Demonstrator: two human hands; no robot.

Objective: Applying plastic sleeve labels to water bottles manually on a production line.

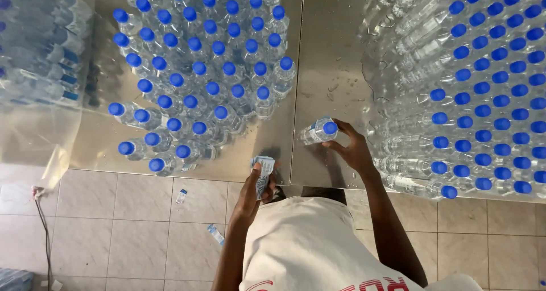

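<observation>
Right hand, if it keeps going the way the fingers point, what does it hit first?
The right hand already has its fingers on a single blue-capped bottle. Past that, probably bare steel table; the packed bottle cluster lies further left. Depth is unclear.

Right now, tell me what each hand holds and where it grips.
Left hand: stack of labels, held at its lower end. Right hand: single bottle, fingers at its blue cap.

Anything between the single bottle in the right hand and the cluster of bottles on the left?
Only bare steel table and its seam, head view, between bottle and cluster.
</observation>
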